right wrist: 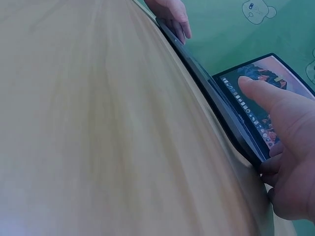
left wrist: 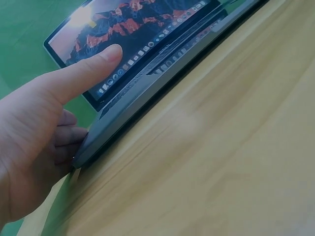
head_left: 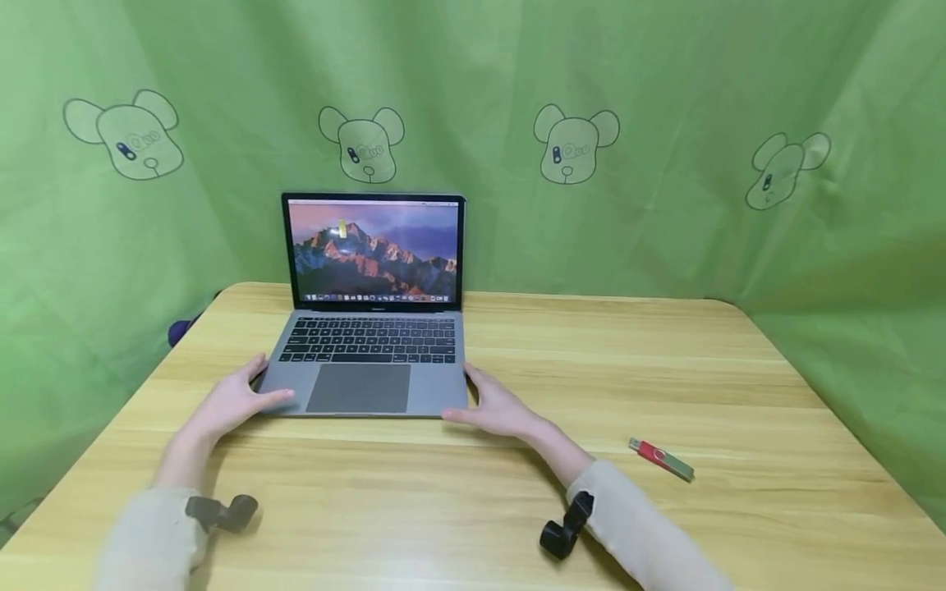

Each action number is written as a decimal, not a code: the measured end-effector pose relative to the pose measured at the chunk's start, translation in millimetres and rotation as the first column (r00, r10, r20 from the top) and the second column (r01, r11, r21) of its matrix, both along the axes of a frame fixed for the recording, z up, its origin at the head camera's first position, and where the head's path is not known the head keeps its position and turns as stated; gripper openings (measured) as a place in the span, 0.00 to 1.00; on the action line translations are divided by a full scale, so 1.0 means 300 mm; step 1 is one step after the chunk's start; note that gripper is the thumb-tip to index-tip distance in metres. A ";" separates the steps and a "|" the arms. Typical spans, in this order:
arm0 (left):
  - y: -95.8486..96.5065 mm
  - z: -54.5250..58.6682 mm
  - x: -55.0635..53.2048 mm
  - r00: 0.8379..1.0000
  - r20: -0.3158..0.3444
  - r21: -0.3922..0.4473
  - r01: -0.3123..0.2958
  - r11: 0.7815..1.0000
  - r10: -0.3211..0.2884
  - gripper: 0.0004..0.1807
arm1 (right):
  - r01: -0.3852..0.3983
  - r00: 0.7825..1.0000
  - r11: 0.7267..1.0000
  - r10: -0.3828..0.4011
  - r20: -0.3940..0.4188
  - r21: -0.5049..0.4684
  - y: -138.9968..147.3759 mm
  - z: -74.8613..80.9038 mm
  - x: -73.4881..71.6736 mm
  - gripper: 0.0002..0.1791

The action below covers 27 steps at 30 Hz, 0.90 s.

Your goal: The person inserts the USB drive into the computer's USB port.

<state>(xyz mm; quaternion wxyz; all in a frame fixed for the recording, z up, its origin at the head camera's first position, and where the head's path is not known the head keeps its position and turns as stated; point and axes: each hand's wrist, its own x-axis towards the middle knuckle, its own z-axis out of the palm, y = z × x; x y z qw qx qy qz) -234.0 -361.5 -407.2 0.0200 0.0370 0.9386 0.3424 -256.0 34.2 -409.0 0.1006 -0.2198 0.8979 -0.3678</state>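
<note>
An open laptop sits on the wooden table, its lit screen showing a mountain picture. My left hand is at its left front corner, the fingers along the side edge. In the left wrist view that hand's thumb is raised over the base, apart from it. My right hand is at the right front corner, fingers beside the edge. Its thumb also stands raised in the right wrist view. The fingertips at the laptop's edges are partly hidden.
A red and grey USB stick lies on the wooden table, right of my right hand. A green curtain with bear-head drawings hangs behind the table. Black wrist cameras are strapped over both sleeves.
</note>
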 end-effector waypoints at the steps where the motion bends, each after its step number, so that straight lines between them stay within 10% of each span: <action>1: -0.004 -0.002 -0.001 1.000 -0.004 0.003 0.005 1.000 -0.005 0.57 | 0.001 1.000 1.000 -0.001 0.000 0.003 0.000 -0.002 -0.002 0.53; 27: -0.061 -0.033 -0.021 0.992 -0.062 -0.024 0.105 0.994 -0.107 0.60 | 0.056 0.998 0.998 -0.056 -0.002 -0.008 -0.016 -0.034 -0.011 0.57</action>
